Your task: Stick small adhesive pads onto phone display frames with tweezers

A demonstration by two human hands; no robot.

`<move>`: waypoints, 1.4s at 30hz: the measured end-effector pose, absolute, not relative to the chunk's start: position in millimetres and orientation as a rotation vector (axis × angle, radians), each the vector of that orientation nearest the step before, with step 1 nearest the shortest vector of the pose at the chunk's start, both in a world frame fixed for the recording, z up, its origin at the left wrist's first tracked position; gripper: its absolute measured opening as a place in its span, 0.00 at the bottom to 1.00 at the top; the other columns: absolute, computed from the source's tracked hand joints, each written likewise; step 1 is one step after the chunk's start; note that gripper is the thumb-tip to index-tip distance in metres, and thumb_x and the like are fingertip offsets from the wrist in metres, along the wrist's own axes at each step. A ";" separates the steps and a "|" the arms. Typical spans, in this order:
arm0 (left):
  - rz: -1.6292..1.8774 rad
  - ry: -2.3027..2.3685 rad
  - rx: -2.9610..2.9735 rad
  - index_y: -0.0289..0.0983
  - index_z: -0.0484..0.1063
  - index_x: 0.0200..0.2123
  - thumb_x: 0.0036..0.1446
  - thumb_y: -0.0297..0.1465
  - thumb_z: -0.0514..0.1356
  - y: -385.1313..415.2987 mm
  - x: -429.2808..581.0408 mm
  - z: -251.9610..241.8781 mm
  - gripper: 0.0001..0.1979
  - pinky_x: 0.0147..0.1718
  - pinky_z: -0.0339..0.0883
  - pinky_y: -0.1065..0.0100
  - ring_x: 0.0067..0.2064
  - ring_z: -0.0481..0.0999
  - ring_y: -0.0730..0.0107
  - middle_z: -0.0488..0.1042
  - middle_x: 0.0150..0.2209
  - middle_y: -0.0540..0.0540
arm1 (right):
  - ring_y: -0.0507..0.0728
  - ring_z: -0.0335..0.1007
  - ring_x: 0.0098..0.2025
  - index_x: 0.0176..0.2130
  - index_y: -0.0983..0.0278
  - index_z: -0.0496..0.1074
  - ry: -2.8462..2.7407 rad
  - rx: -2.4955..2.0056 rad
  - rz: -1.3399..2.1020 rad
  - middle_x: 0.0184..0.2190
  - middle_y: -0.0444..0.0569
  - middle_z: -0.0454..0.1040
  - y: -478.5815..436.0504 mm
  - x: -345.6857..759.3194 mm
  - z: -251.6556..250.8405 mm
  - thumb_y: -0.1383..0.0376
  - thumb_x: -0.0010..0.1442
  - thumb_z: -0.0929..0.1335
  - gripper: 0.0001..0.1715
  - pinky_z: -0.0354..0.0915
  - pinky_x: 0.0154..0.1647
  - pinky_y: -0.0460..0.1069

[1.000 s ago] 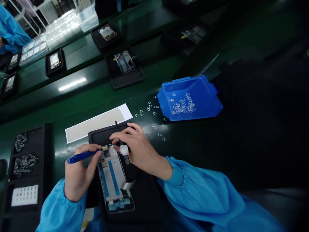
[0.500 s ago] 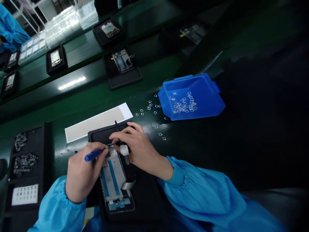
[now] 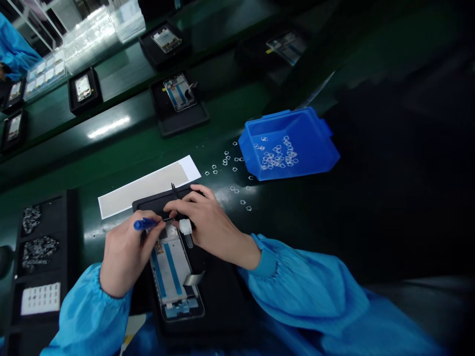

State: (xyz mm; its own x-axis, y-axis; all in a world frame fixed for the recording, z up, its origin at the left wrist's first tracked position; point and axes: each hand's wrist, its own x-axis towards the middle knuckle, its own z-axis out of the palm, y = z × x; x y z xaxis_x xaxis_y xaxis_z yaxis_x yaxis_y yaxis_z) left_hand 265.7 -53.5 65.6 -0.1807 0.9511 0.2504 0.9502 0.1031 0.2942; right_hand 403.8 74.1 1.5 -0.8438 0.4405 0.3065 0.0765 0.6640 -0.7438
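My left hand point(image 3: 126, 249) is closed around a blue pen-like tool point(image 3: 145, 224), its tip hidden near the top edge of an open phone frame point(image 3: 174, 269). The frame has blue strips and lies in a black tray point(image 3: 222, 296). Over the frame's upper right corner, my right hand point(image 3: 206, 220) holds black tweezers point(image 3: 174, 190) with a white wrap on them; the points stick out beyond the fingers. Fingertips of both hands nearly meet at the frame's top edge, where small details are hidden.
A blue bin point(image 3: 311, 143) holds small white outline pieces, with several more scattered beside it. A white-edged sheet point(image 3: 148, 185) lies behind the tray. Black parts tray point(image 3: 40, 287) at left; phone trays point(image 3: 185, 126) farther back; a person's blue sleeve point(image 3: 17, 47) far left.
The view has shifted slightly. The blue tool in my left hand has tilted, its back end now higher. Both hands stay at the phone frame's top edge.
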 end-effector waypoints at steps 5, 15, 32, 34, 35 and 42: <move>1.380 2.376 1.498 0.39 0.68 0.40 0.62 0.29 0.60 -65.1 259.0 58.9 0.03 0.41 0.75 0.65 0.38 0.80 0.67 0.78 0.35 0.49 | 0.56 0.72 0.38 0.47 0.58 0.71 -2.410 -0.387 1.086 0.34 0.43 0.78 75.9 403.9 2.3 0.77 0.56 0.66 0.22 0.51 0.63 0.62; 0.260 2.394 2.248 0.41 0.75 0.49 0.62 0.28 0.54 -91.0 260.6 30.0 0.15 0.21 0.62 0.68 0.25 0.69 0.68 0.68 0.30 0.48 | 0.55 0.73 0.38 0.46 0.58 0.70 -2.412 -0.380 1.104 0.33 0.41 0.79 73.6 402.3 3.1 0.76 0.58 0.66 0.19 0.50 0.64 0.63; -0.204 1.966 2.101 0.55 0.72 0.56 0.64 0.27 0.52 69.3 188.2 32.5 0.23 0.45 0.71 0.67 0.52 0.77 0.63 0.70 0.60 0.54 | 0.55 0.74 0.31 0.36 0.64 0.74 -1.651 -1.027 1.687 0.26 0.46 0.74 173.2 372.4 -18.6 0.52 0.55 0.71 0.18 0.73 0.24 0.47; -0.339 1.862 2.171 0.57 0.72 0.55 0.64 0.27 0.53 86.1 192.0 23.7 0.22 0.44 0.72 0.66 0.51 0.78 0.61 0.67 0.63 0.55 | 0.55 0.75 0.29 0.33 0.65 0.73 -1.673 -1.075 1.644 0.25 0.47 0.75 178.1 359.7 -29.7 0.56 0.56 0.71 0.13 0.72 0.24 0.46; -0.368 1.842 2.185 0.57 0.72 0.55 0.64 0.27 0.53 89.5 194.0 20.4 0.22 0.43 0.72 0.65 0.49 0.79 0.60 0.67 0.64 0.53 | 0.55 0.75 0.29 0.32 0.65 0.73 -1.685 -1.099 1.620 0.25 0.47 0.76 180.3 356.1 -34.3 0.58 0.56 0.71 0.12 0.72 0.23 0.45; -0.508 1.802 2.236 0.56 0.68 0.60 0.64 0.22 0.50 83.7 196.7 19.8 0.28 0.38 0.73 0.60 0.44 0.82 0.55 0.62 0.67 0.47 | 0.54 0.75 0.24 0.30 0.63 0.69 -1.790 -1.167 1.504 0.24 0.46 0.79 183.4 352.1 -40.5 0.64 0.57 0.70 0.06 0.70 0.23 0.45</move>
State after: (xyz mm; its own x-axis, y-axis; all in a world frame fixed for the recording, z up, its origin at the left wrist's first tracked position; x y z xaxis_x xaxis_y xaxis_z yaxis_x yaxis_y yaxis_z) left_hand 196.7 83.7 19.8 0.1863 0.8967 -0.4016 0.9744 -0.2210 -0.0415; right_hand 352.1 183.4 -40.5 -0.4920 0.8603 -0.1336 0.2795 0.0107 -0.9601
